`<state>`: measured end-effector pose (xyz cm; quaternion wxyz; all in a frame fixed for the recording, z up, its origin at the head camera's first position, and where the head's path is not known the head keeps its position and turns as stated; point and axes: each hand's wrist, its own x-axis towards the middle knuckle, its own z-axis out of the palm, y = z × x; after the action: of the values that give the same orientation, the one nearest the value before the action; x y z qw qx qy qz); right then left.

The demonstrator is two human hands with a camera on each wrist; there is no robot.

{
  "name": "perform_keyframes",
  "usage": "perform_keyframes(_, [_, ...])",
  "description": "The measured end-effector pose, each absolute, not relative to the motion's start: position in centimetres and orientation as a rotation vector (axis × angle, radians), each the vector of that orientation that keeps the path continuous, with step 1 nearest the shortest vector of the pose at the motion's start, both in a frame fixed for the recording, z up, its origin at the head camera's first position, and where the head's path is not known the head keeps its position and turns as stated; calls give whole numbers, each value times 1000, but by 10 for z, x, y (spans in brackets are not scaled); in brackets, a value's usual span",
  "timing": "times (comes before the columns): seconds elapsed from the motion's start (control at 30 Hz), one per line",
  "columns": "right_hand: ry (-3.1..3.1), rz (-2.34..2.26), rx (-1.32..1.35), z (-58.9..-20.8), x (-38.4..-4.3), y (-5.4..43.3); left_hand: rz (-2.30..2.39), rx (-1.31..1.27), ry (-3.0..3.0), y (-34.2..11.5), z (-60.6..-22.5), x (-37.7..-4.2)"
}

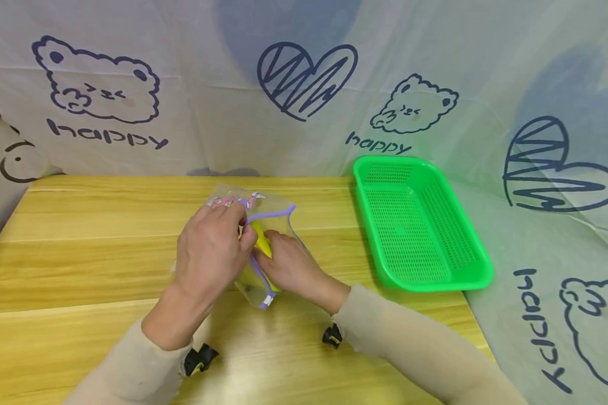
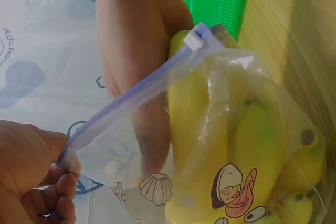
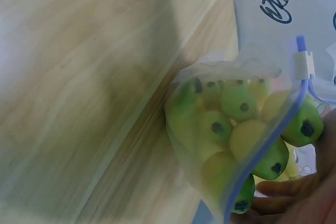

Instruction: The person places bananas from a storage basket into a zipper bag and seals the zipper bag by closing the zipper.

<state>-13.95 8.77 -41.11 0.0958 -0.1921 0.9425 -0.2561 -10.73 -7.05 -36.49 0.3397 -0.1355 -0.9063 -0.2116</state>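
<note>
A clear zip bag (image 2: pixel 273 103) with a purple slider edge and printed cartoons surrounds a bunch of yellow-green bananas (image 2: pixel 191 108). At the bag's rim, my left hand (image 1: pixel 210 244) pinches the purple edge between thumb and fingers. Through the bag's mouth reaches my right hand (image 1: pixel 291 264), its fingers around the bananas; the fingertips are partly hidden by fruit and plastic. Several dark banana tips (image 3: pixel 276 168) show in the right wrist view, some past the zip edge. The white slider (image 1: pixel 268 301) sits at the near end of the zip.
A green plastic basket (image 1: pixel 380 247) with perforated walls stands at the right of the wooden table (image 1: pixel 106 253). Behind and to the right hangs a pale cloth (image 1: pixel 202 101) printed with bears and hearts.
</note>
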Motion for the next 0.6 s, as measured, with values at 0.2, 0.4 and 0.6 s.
perform_keyframes(0.2, [3081, -828, -1008, -416, -125, 115, -587, -301, -2386, -74, -361, -107])
perform_keyframes(0.4, [3341, -952, -1250, -432, -117, 149, -615, -248, -2418, -77, -357, -107])
perform_keyframes(0.6, [3244, -819, -725, -443, -110, 158, -641, -217, -2448, -82, -355, -107])
